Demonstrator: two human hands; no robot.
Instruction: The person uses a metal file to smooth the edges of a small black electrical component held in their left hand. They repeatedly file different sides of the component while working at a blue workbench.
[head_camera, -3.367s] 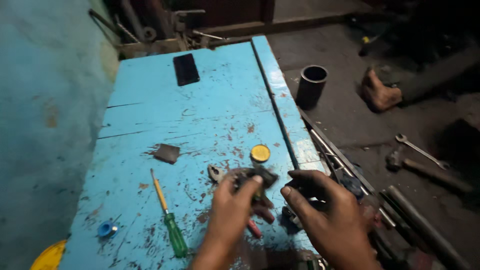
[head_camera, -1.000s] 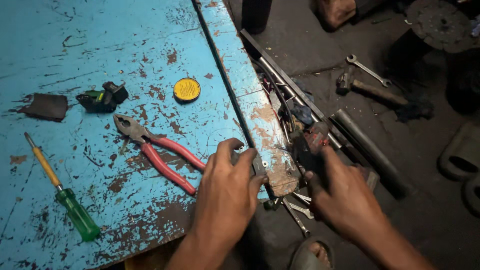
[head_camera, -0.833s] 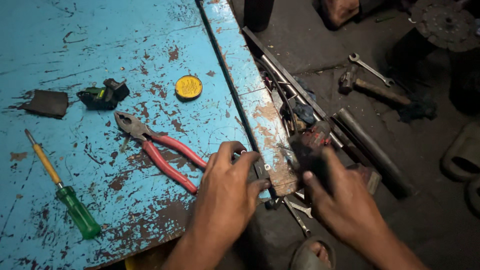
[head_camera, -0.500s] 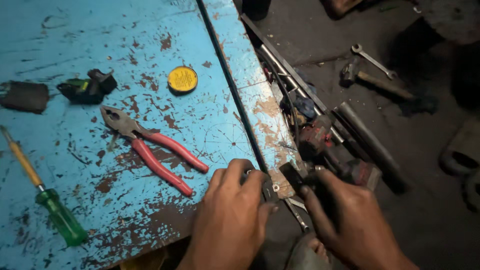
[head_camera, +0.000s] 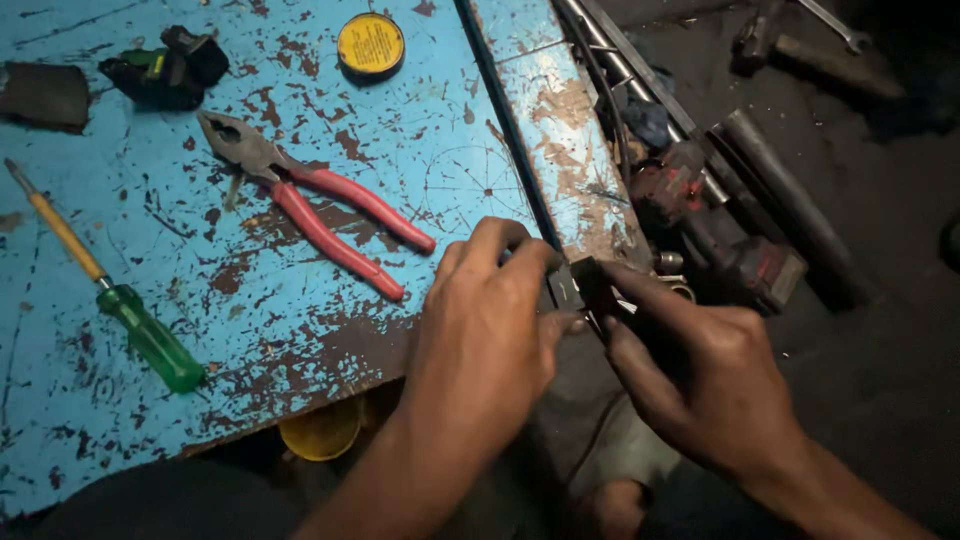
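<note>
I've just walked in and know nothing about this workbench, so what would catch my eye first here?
First, the two hands at the bench's near edge: the left hand and right hand pinch a small dark part between them. Next come the red-handled pliers lying on the chipped blue tabletop, with a green-handled screwdriver to their left and a round yellow tin at the far side.

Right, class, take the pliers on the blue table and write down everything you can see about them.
The pliers are combination pliers with grey metal jaws and red-sleeved handles. They lie flat on the worn blue table, jaws pointing up-left and slightly parted, handles spread toward the lower right. Nothing touches them but the tabletop. The left hand sits just beyond the handle tips, apart from them. A green-handled screwdriver lies to their left, a yellow round tin above.
</note>
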